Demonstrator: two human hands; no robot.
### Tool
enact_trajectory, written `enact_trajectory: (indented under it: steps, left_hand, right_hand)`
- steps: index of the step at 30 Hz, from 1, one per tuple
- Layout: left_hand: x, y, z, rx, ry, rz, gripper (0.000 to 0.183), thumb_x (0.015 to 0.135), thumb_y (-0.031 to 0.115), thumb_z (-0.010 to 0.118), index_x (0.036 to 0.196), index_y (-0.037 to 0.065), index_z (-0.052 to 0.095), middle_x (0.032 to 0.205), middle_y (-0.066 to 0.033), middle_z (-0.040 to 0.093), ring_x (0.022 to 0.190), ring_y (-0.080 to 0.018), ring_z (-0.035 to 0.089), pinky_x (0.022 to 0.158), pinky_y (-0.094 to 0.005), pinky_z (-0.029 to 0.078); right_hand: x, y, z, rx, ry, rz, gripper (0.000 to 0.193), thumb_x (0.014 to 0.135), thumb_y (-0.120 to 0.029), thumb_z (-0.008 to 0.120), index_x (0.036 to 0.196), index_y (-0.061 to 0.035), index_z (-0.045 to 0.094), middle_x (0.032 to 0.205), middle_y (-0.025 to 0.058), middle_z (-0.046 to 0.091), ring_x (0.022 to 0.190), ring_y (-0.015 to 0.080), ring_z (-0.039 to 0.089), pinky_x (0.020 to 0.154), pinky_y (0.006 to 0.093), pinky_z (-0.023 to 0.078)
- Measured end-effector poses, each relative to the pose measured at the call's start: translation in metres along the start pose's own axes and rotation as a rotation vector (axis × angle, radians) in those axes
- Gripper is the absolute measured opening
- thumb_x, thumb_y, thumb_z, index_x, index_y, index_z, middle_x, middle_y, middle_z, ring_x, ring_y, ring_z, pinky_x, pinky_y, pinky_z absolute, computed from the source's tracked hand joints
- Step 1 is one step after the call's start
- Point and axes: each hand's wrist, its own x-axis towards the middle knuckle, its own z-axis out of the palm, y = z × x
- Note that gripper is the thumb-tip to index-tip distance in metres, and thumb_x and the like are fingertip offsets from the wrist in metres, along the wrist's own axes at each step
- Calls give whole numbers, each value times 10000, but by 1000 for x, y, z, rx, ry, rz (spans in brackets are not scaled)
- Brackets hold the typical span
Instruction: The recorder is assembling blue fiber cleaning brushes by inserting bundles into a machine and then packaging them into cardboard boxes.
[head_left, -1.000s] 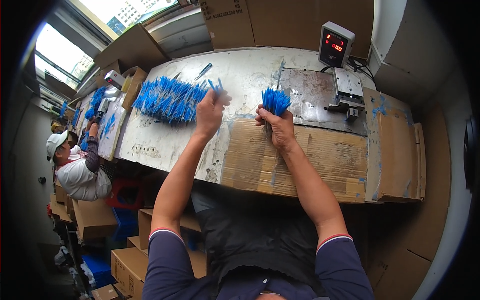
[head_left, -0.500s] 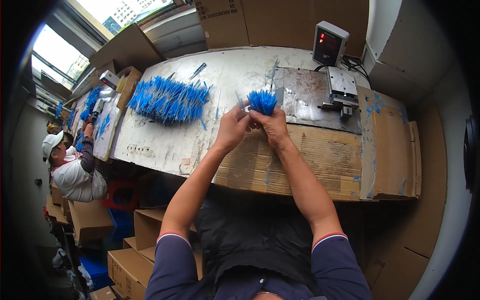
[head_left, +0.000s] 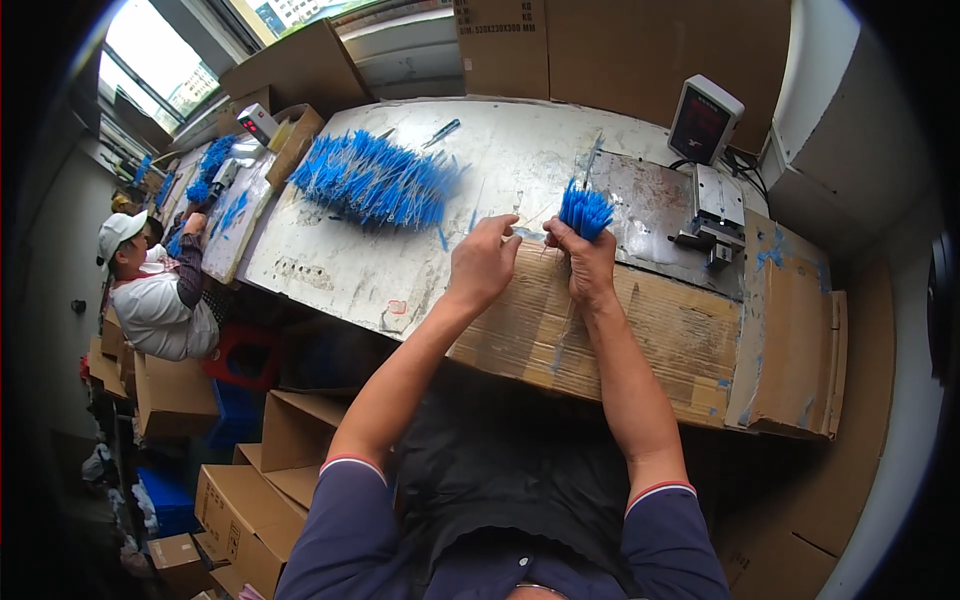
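Observation:
My right hand [head_left: 590,262] is closed around a bundle of thin blue-tipped strands [head_left: 586,210], whose blue ends stick up above the thumb and fingers. To its left, my left hand [head_left: 485,264] is bent, with thumb and forefinger a little apart. Faint pale lines show in the gap between the hands; whether the left fingers touch any of them is too fine to see. Both hands are over a flattened cardboard sheet [head_left: 640,318] at the worktable's near edge. A large heap of similar blue and whitish strands [head_left: 375,180] lies farther left.
A metal fixture [head_left: 718,210] sits on a steel plate [head_left: 640,205] at the right, with a small display box [head_left: 705,120] behind. A blue-handled tool [head_left: 441,132] lies beyond the heap. At far left a co-worker [head_left: 160,290] works at another bench. Cardboard boxes [head_left: 245,515] stand below.
My hands were together at the bundle and have moved apart: the right carries the bundle rightward in the picture, the left is separated from it. The whole view has shifted and turned slightly.

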Motion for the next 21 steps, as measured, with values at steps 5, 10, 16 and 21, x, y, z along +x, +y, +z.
enact_trajectory:
  steps: [5, 10, 16, 21]
  left_hand:
    - [14, -62, -16, 298, 58, -276, 314, 905, 272, 741, 1122, 47, 712, 1024, -126, 713, 928, -304, 697, 832, -430, 530]
    - [14, -51, -14, 379, -60, -338, 308, 878, 309, 758, 1041, 53, 706, 1032, -136, 697, 1002, -327, 672, 865, -456, 518]
    - [-21, -54, -27, 407, -54, -271, 228, 903, 271, 742, 938, 53, 686, 946, -113, 672, 925, -314, 664, 804, -454, 518]
    - [-26, -54, -22, 540, -89, -66, 188, 955, 220, 663, 941, 36, 623, 985, -137, 626, 964, -341, 634, 761, -462, 567]
  right_hand:
    - [-2, -3, 7, 25, -44, 50, 135, 886, -88, 785, 969, -17, 706, 793, 48, 683, 658, 154, 657, 610, 321, 570]
    - [4, 5, -6, 23, -65, 125, 131, 885, -88, 784, 966, -21, 706, 781, 45, 676, 641, 146, 649, 565, 307, 554]
    - [3, 5, 0, 17, -44, 117, 125, 878, -78, 784, 950, -11, 706, 764, 47, 676, 617, 142, 639, 538, 301, 546]
    - [2, 6, -1, -46, -47, 32, 117, 873, -70, 784, 937, -5, 710, 754, 52, 678, 613, 140, 639, 534, 301, 546]
